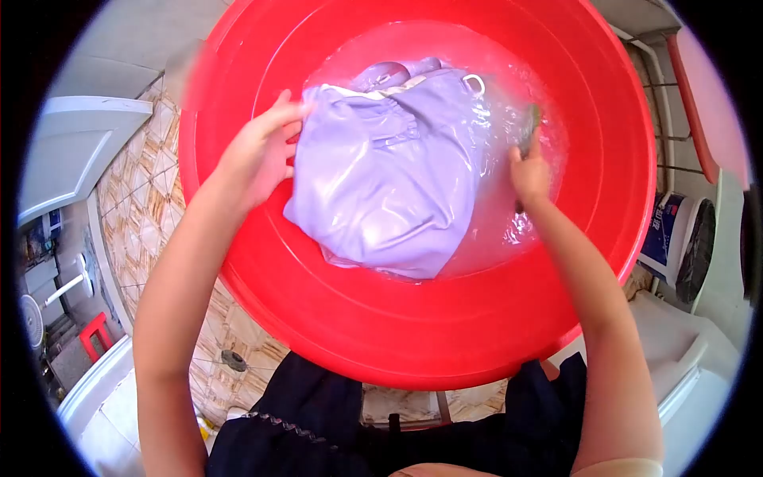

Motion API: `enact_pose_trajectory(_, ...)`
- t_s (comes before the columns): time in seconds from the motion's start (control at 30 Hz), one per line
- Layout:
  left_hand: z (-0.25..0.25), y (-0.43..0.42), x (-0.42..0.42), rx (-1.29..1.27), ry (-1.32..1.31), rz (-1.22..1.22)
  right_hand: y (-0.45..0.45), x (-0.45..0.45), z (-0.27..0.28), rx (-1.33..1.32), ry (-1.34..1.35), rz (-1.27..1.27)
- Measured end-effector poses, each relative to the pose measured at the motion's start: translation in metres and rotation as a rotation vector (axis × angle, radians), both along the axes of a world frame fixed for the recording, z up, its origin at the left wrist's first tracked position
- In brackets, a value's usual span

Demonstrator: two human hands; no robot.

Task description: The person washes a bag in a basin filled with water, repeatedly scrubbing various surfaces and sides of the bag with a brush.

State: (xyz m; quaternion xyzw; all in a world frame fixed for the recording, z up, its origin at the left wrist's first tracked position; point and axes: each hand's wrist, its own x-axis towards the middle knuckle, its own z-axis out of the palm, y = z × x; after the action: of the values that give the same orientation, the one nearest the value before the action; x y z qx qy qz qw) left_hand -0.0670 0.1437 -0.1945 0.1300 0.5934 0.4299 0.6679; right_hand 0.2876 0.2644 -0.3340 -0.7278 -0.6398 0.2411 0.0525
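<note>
A wet lavender garment (389,175) with a pale waistband and a white drawstring loop lies bunched in soapy water in a large red basin (413,334). At the garment's left edge, my left hand (266,151) is open with fingers apart, its fingertips by the waistband. I cannot tell how firmly they touch the cloth. To the right of the garment, my right hand (531,171) is closed around a slim greenish brush (531,123), held over the cloudy water. The brush is blurred, and its bristles do not show clearly.
Patterned floor tiles (147,203) surround the basin. A white-and-blue bucket (668,242) stands at right beside pipes. An open white door (87,151) is at left. A round drain (234,360) lies near my dark-clothed legs (270,429), which straddle the basin's near rim.
</note>
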Motion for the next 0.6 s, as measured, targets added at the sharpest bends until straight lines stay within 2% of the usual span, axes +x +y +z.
enact_pose_trajectory(0.03, -0.015, 0.009, 0.000, -0.066, 0.095, 0.026, -0.010, -0.007, -0.016, 0.034, 0.129, -0.008)
enact_pose_trajectory(0.1, -0.054, 0.016, 0.007, -0.102, 0.113, 0.024, -0.029, -0.035, -0.010, -0.016, 0.421, 0.078)
enact_pose_trajectory(0.17, -0.075, 0.014, 0.012, -0.147, 0.132, 0.021, -0.060, -0.072, 0.023, 0.148, 0.489, 0.215)
enact_pose_trajectory(0.23, -0.083, 0.010, 0.019, -0.214, 0.337, 0.035, -0.077, -0.095, 0.057, -0.032, 0.481, 0.423)
enact_pose_trajectory(0.27, -0.092, 0.007, 0.021, -0.208, 0.341, 0.032, -0.078, -0.106, 0.059, -0.025, 0.483, 0.420)
enact_pose_trajectory(0.33, -0.110, -0.004, 0.025, -0.300, 0.307, -0.079, -0.075, -0.120, 0.060, -0.016, -0.049, 0.894)
enact_pose_trajectory(0.37, -0.111, -0.009, 0.028, -0.299, 0.308, -0.080, -0.062, -0.117, 0.051, -0.015, -0.049, 0.893)
enact_pose_trajectory(0.43, -0.110, -0.020, 0.041, -0.277, 0.427, -0.278, -0.026, -0.104, 0.021, 0.238, -0.220, 1.023)
enact_pose_trajectory(0.47, -0.094, -0.017, 0.046, -0.262, 0.458, -0.380, -0.020, -0.105, 0.016, 0.248, -0.263, 1.003)
enact_pose_trajectory(0.5, -0.097, -0.020, 0.046, -0.269, 0.453, -0.371, -0.017, -0.105, 0.012, 0.243, -0.262, 1.015)
enact_pose_trajectory(0.6, -0.120, -0.021, 0.042, -0.311, 0.331, -0.382, -0.003, -0.113, 0.014, 0.173, -0.212, 0.686)
